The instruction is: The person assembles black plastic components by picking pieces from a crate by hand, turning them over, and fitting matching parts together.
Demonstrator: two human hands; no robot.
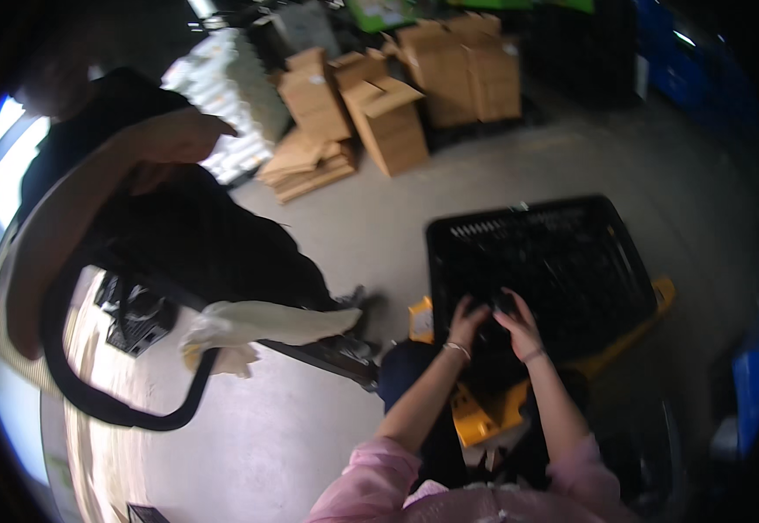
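Note:
Both my hands are over the near part of a large black crate, whose dark contents I cannot make out. My right hand has its thumb and fingers around a small black piece, too dark and blurred to name. Just left of it is my left hand, with a band at its wrist. Its fingers look apart, and I see nothing held in them. The crate rests on a yellow frame that shows along its near side and right corner.
At my left another person stands beside a cart with a curved black handle, over which a pale bag hangs. Cardboard boxes and flattened cardboard are beyond the crate. Blue bins line the right side.

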